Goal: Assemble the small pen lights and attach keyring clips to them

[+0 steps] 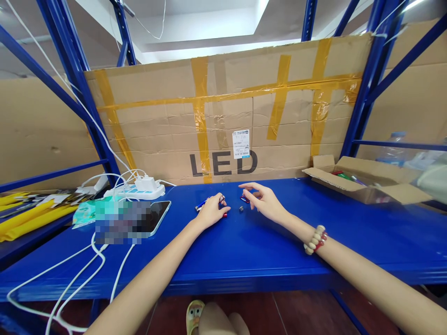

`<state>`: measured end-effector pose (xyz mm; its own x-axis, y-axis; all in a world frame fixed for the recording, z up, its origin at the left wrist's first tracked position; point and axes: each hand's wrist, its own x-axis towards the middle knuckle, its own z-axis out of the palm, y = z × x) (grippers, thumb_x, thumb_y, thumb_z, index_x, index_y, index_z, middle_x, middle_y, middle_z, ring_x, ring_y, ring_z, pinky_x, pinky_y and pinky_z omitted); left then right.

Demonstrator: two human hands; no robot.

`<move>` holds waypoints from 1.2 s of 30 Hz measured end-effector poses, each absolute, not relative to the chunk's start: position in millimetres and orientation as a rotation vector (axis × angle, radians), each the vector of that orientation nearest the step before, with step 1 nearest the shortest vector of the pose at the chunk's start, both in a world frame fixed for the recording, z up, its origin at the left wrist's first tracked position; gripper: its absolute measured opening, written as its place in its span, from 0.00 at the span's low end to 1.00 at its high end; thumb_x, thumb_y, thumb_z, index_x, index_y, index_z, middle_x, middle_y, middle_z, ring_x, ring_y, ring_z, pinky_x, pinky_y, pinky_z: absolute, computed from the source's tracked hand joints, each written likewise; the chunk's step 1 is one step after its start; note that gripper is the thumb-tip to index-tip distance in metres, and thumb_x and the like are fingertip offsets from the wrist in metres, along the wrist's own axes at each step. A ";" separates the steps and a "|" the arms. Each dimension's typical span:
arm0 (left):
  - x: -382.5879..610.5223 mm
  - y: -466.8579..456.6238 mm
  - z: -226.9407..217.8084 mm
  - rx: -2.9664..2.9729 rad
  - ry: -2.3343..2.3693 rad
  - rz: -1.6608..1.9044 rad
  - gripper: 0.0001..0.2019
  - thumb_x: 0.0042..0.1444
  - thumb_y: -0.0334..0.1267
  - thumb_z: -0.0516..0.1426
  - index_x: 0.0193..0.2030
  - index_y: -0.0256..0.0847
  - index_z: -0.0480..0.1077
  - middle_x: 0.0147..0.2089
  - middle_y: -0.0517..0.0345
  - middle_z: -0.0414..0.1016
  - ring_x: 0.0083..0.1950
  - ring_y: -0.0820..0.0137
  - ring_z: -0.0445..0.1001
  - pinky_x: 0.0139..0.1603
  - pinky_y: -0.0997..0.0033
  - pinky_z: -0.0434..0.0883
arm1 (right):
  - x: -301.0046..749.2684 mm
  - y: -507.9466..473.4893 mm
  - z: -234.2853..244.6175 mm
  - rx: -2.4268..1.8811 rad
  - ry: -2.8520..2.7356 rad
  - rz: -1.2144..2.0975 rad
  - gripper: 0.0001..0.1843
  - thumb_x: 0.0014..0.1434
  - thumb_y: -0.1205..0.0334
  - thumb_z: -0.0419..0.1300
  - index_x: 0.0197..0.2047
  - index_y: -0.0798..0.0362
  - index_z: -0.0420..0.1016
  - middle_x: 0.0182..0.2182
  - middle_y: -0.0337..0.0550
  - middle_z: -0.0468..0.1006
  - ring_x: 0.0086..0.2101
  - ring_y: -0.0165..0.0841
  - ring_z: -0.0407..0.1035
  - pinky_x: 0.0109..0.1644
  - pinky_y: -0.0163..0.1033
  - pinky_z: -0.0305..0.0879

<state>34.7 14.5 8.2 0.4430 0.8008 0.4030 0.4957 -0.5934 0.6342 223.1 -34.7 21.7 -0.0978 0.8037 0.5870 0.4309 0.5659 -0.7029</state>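
Note:
My left hand (210, 211) rests low over the blue tabletop with its fingers curled in. A small shiny piece shows at its fingertips, too small to name. Under its thumb sits a small red part (225, 215), and a blue and silver slim piece (201, 204) pokes out on its far left side. My right hand (265, 201) is held just to the right, fingers stretched out and apart. Close below those fingers lies a small red and blue part (245, 199); whether they touch it I cannot tell. Between both hands is a tiny metal piece (241, 209).
A phone (161, 217) and a white power strip (153, 191) with chargers and cables occupy the left. An open cardboard box (370, 190) stands at the right. A taped cardboard sheet (167, 135) walls the back, between blue posts. Yellow items (42, 221) lie far left.

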 end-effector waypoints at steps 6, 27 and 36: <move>36.5 12.6 8.5 2.145 1.098 0.910 0.11 0.45 0.33 0.59 0.28 0.40 0.57 0.30 0.63 0.69 0.20 0.75 0.68 0.26 0.74 0.64 | 222.5 -34.5 21.7 -1.031 -1.731 0.441 0.19 0.57 0.54 0.52 0.47 0.56 0.71 0.38 0.47 0.73 0.18 0.21 0.63 0.19 0.30 0.60; 38.8 9.6 13.3 2.013 1.220 0.957 0.15 0.45 0.23 0.58 0.25 0.39 0.53 0.26 0.66 0.66 0.16 0.80 0.64 0.19 0.78 0.63 | 223.9 -32.5 20.4 -1.038 -1.745 0.454 0.19 0.57 0.53 0.53 0.45 0.56 0.72 0.36 0.46 0.73 0.18 0.22 0.63 0.19 0.31 0.60; 37.1 11.7 12.9 2.028 1.204 0.953 0.15 0.44 0.27 0.59 0.29 0.40 0.54 0.24 0.69 0.62 0.17 0.78 0.66 0.20 0.77 0.64 | 224.3 -32.3 20.5 -1.038 -1.745 0.446 0.18 0.57 0.53 0.53 0.44 0.56 0.72 0.35 0.45 0.74 0.17 0.21 0.63 0.19 0.30 0.60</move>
